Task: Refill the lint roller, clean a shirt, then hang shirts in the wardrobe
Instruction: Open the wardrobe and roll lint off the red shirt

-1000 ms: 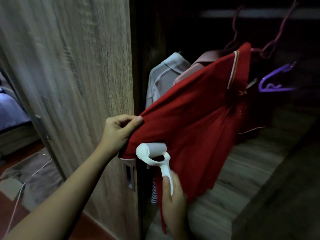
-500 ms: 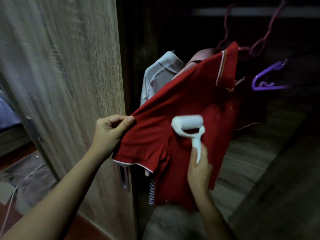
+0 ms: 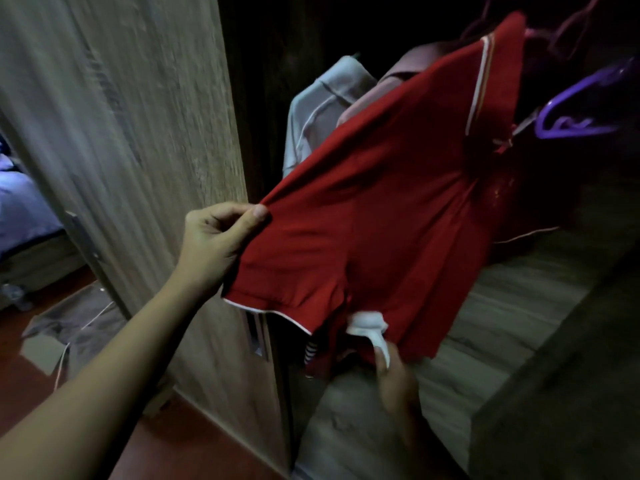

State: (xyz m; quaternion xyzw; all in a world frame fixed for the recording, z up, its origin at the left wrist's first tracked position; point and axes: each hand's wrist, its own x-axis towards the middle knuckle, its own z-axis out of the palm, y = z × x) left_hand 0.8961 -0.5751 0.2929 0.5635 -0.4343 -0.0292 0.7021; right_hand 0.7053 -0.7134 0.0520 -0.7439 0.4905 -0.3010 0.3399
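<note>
A red polo shirt point(image 3: 391, 216) with white trim hangs inside the dark wardrobe and is stretched toward me. My left hand point(image 3: 214, 244) pinches its sleeve edge and pulls it out to the left. My right hand point(image 3: 394, 379) grips the handle of a white lint roller point(image 3: 369, 327), whose head presses against the lower part of the shirt near the hem. The roller looks blurred.
The wooden wardrobe door point(image 3: 138, 133) stands open on the left. A grey shirt point(image 3: 322, 109) and a pinkish one point(image 3: 408, 64) hang behind the red shirt. A purple hanger point(image 3: 575, 119) hangs at right. A wooden shelf point(image 3: 485, 323) lies below. Cloth point(image 3: 76, 323) lies on the floor.
The lint roller went from the shirt's middle down to near its hem. My left hand keeps hold of the sleeve. The view has tilted slightly.
</note>
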